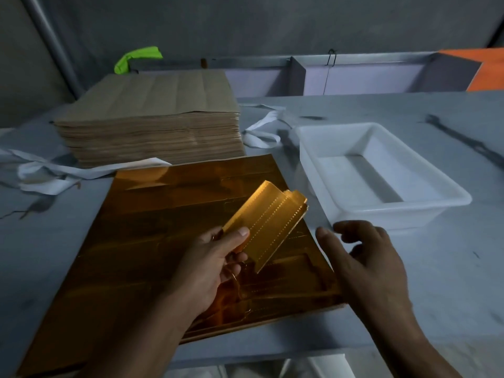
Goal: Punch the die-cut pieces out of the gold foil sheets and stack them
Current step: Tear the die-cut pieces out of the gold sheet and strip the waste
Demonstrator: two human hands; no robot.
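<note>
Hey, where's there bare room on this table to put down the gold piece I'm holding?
Bare tabletop lies right of your right hand, in front of the white tray; the tray's floor is bare too. Another patch sits left of the gold foil sheet, in front of the white strips. It's crowded between the brown stack and the tray.

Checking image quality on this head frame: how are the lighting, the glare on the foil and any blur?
Head view: the light is dim and cool overall; the gold foil sheet mirrors dark bands, with bright orange glare near its front edge; the punched piece in the left hand is sharp, its perforation rows readable; the right hand shows slight blur at the fingertips; the background is soft.
</note>
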